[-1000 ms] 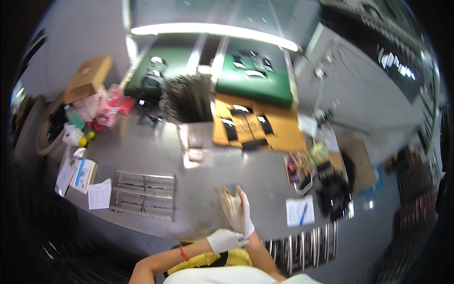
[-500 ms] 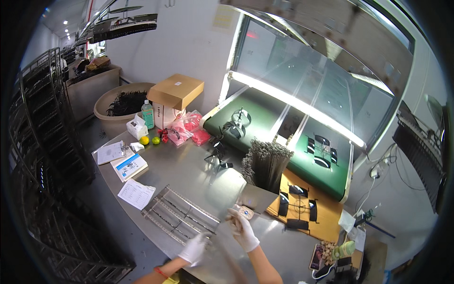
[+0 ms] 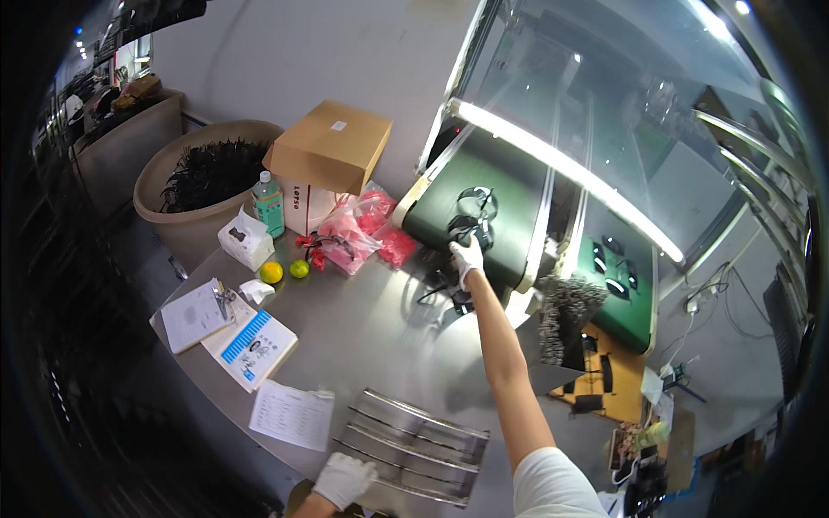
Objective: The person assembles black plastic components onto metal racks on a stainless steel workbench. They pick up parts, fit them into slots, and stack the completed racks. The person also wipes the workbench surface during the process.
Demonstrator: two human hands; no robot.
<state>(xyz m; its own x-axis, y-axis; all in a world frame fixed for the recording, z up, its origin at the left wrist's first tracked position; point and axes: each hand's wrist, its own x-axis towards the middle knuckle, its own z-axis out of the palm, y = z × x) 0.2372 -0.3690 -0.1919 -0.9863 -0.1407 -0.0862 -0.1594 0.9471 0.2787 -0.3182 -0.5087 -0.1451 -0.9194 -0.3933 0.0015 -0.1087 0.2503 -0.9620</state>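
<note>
My gloved right hand (image 3: 467,259) is stretched far forward to the near edge of the left green conveyor belt (image 3: 423,204). Its fingers close on a black moulded plastic part (image 3: 471,230), one of a group of curved black pieces there; the exact grip is partly hidden. Close to my body, my gloved left hand (image 3: 345,480) has its fingers curled at the near left corner of a flat metal rack (image 3: 423,447) with several parallel rails. More black parts (image 3: 449,289) lie on the steel table (image 3: 363,345) just below my right wrist.
Left on the table are papers (image 3: 292,414), a booklet (image 3: 250,345), a clipboard (image 3: 197,316), tissues (image 3: 246,239), two small fruits (image 3: 285,269), a bottle (image 3: 268,207) and pink bags (image 3: 345,242). A carton (image 3: 332,147) stands behind. Right are a bundle of grey rods (image 3: 566,311) and a second belt (image 3: 639,319).
My right hand has gone from above the rack forward to the black parts on the left belt. My left hand has shifted to the rack's near left corner. The view has turned left.
</note>
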